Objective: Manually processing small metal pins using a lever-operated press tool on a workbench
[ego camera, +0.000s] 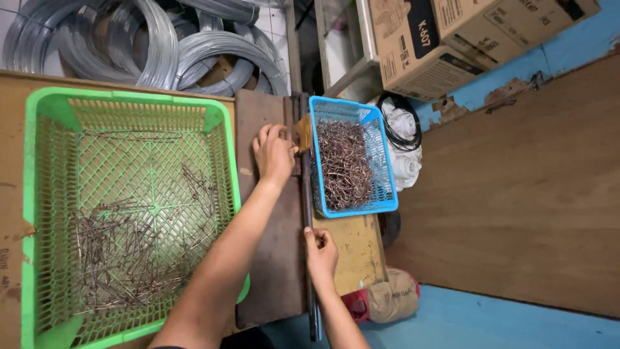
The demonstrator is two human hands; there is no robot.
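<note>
My left hand [274,155] lies on a dark metal plate [271,271], its fingers curled against a small brown block [303,133] at the top of a long dark metal bar [307,213]. Whatever is under the fingers is hidden. Lower down, my right hand [320,251] is closed around that bar. Right of the bar, touching it, a blue plastic basket [385,204] holds a heap of bent coppery wire pieces [342,165]. On the left, a large green plastic basket [39,116] holds several straight wire pieces [123,258].
Coils of grey steel wire [148,45] lie beyond the green basket. Cardboard boxes [445,39] stand at the top right, above a wooden panel [516,194]. A black cable loop on white cloth [403,136] sits beside the blue basket. A red and tan bundle [384,298] lies near my right wrist.
</note>
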